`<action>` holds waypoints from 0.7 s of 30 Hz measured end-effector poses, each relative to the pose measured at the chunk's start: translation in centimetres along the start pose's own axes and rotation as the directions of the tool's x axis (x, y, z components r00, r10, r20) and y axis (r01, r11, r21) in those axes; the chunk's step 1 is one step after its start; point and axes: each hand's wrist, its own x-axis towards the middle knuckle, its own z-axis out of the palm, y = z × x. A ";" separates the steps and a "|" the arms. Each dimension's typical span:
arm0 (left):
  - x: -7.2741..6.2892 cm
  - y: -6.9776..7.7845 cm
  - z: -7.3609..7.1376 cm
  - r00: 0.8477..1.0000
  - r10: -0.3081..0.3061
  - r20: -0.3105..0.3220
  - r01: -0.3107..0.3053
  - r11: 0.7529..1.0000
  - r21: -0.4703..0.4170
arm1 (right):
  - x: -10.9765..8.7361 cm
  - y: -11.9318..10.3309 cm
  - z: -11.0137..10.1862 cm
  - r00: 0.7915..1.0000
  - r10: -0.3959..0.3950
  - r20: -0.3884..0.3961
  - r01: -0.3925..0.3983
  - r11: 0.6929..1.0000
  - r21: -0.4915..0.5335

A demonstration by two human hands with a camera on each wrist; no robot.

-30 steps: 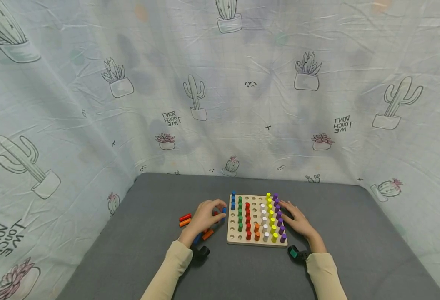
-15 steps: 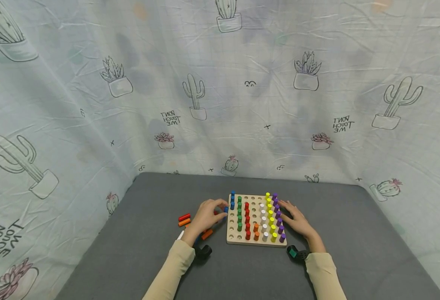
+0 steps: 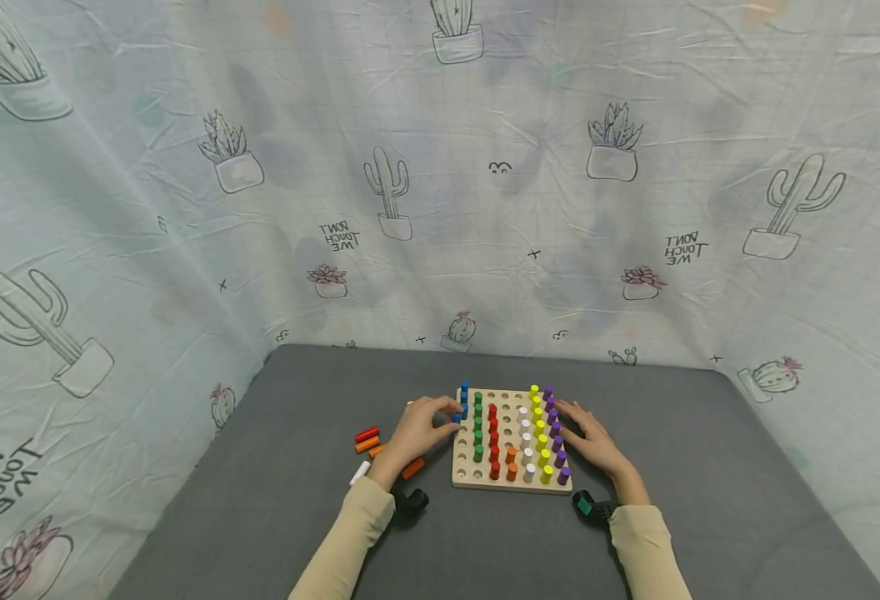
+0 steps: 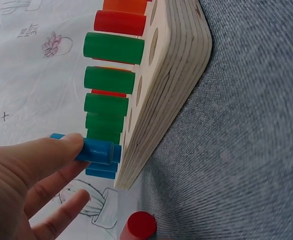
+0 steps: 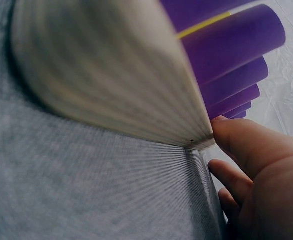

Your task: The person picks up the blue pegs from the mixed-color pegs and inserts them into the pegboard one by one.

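My left hand (image 3: 416,429) pinches a blue peg (image 4: 97,151) between thumb and fingers, at the left edge of a wooden pegboard (image 3: 511,487). In the left wrist view the peg is held level with the upright pegs, its narrower end towards the board; whether it enters a hole is unclear. Blue pegs (image 3: 464,392) stand at the far end of that left column. Beside it runs a column of green pegs (image 3: 478,425), followed by red, orange, white, yellow and purple ones. My right hand (image 3: 593,440) rests at the board's right side, thumb touching its edge near the purple pegs (image 5: 236,47).
Loose pegs lie on the grey table left of the board: a red peg (image 3: 367,434), a few orange ones (image 3: 413,468) and a white peg (image 3: 360,473), some partly behind the left forearm. A cactus-print curtain (image 3: 470,208) hangs behind the table.
My left hand has moved right with the blue peg, from beside the board to over its left column. The white peg has come into view by the forearm. My right hand stays put.
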 end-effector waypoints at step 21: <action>0.7 0.8 1.0 0.997 -0.070 -0.010 0.070 0.997 0.041 | 0.0 0.1 -0.1 1.000 0.010 0.000 -0.010 1.000 -0.012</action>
